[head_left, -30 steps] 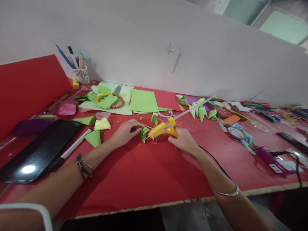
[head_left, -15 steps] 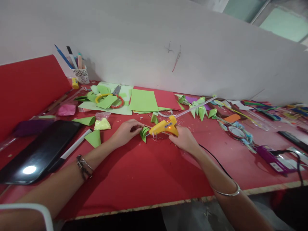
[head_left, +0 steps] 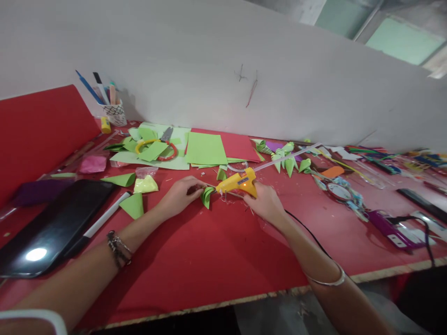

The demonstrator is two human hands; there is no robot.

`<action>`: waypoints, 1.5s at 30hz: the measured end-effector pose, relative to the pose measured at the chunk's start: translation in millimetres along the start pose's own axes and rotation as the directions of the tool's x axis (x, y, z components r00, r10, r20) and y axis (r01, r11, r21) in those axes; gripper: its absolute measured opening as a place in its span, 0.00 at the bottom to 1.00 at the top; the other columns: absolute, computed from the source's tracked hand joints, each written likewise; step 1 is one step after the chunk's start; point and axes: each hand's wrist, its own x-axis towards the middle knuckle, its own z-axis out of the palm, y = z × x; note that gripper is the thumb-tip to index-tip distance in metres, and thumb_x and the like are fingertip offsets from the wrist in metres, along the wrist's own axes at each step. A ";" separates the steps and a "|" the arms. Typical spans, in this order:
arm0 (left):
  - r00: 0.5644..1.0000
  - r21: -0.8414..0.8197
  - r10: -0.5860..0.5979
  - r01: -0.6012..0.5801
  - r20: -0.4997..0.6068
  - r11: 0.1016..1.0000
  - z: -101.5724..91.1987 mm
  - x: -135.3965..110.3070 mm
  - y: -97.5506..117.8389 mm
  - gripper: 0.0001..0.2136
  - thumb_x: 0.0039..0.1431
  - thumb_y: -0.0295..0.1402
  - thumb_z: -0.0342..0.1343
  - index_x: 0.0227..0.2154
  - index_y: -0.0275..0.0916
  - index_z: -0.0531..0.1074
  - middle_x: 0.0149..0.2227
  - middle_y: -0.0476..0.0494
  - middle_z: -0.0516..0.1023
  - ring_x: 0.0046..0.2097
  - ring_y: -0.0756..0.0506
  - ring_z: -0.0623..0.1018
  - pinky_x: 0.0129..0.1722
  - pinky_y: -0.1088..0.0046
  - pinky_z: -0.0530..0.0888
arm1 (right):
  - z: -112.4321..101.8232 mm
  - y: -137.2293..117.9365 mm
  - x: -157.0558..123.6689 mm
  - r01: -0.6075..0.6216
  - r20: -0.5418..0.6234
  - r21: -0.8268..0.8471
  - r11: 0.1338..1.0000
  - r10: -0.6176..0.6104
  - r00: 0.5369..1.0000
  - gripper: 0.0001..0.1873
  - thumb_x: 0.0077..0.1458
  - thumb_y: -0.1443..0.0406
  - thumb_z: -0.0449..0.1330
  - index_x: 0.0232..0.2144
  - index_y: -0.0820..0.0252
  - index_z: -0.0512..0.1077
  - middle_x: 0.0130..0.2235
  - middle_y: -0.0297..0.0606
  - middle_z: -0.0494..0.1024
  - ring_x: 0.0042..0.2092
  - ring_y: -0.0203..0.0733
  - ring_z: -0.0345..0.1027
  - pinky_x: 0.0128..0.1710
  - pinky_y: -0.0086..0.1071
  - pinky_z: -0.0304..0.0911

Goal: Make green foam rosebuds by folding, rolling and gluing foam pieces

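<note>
Red tabletop [head_left: 195, 265] meets a pale grey wall [head_left: 174, 70]. Near its middle, the left grip [head_left: 183, 195] pinches a folded green paper [head_left: 206, 197] by its upper edge; whether it also grasps the thin stick there, I cannot tell. The right grip [head_left: 267, 202] is wrapped around a yellow glue gun [head_left: 240, 182], its nozzle at the paper; contact is unclear. A slip could bring the probably hot tip onto the left fingertips, so close do they sit. A snag on the black cord [head_left: 309, 232] could jerk the gun and smear glue.
</note>
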 end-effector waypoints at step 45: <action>0.997 -0.103 -0.055 0.049 -0.058 0.993 -1.7 -3.8 -4.2 0.10 0.55 0.36 0.46 0.36 0.39 0.68 0.35 0.45 0.73 0.36 0.47 0.72 0.37 0.70 0.69 | -13.2 24.4 13.0 -0.098 -0.127 0.196 0.976 0.125 0.984 0.22 0.42 0.50 0.56 0.34 0.61 0.66 0.28 0.36 0.73 0.31 0.42 0.68 0.26 0.27 0.54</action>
